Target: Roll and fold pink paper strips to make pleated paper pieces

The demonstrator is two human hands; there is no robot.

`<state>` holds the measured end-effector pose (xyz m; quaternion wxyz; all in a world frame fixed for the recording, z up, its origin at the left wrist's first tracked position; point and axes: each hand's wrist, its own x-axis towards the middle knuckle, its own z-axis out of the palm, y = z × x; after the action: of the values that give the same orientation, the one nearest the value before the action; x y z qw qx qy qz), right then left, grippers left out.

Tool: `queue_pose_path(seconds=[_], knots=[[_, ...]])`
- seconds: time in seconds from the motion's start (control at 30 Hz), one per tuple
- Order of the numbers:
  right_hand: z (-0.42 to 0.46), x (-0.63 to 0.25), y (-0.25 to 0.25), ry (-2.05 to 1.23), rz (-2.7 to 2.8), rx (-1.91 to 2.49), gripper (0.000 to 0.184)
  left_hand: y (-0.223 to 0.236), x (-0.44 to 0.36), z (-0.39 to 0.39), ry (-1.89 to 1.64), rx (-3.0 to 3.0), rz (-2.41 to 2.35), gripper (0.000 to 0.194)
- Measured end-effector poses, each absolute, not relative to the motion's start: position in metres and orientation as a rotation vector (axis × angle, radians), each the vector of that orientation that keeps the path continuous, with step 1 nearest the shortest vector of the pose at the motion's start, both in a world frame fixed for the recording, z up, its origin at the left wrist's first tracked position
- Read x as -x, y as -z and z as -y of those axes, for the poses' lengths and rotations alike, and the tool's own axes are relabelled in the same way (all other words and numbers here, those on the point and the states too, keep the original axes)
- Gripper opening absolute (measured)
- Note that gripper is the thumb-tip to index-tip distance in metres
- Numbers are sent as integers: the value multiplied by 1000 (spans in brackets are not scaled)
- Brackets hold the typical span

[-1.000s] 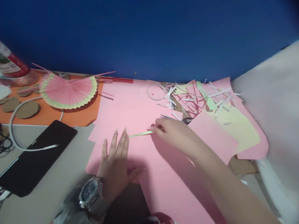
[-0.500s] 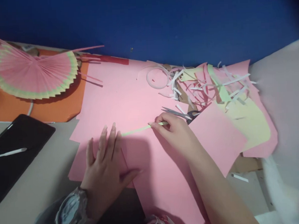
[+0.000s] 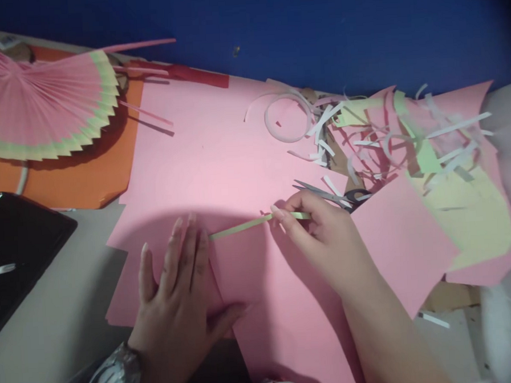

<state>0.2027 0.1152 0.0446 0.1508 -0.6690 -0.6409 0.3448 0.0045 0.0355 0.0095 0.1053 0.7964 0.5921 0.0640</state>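
Your right hand (image 3: 329, 239) is closed in a pinch: thumb and forefinger grip the yellow-green paper strip (image 3: 242, 226), with a short tail showing beyond the grip. Your left hand (image 3: 171, 304) is open, palm down, fingers spread on the pink paper (image 3: 194, 160); whether its forefinger covers the strip's end cannot be determined.

Expect the strip to be very light, soft and springy along its length, and easily creased or torn. It is likely to slide readily on the smooth sheet. Hold it flat across its width, near an end, using light fingertip pressure.

The strip lies on the pink paper, running from beside your left fingertips up to your right pinch, its right end slightly higher in the view. Just beyond your right hand are the scissors (image 3: 324, 193). Farther right lie the paper scraps (image 3: 427, 158). The pleated fan (image 3: 58, 110) is well apart, at far left.
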Motion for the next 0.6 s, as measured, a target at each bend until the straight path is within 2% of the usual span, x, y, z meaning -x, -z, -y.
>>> queue_pose_path(seconds=[0.2, 0.37, 0.6], knots=[[-115, -203, -40, -1028, 1803, 1937, 24, -8, -3, -36, -192, -2390, -1715, 102], [-113, -203, -41, -1056, 1848, 1902, 21, -8, -4, -35, -229, -2484, -1606, 78], [-113, -203, -39, -982, 1925, 1860, 21, -8, -2, -34, -220, -2458, -1632, 80]])
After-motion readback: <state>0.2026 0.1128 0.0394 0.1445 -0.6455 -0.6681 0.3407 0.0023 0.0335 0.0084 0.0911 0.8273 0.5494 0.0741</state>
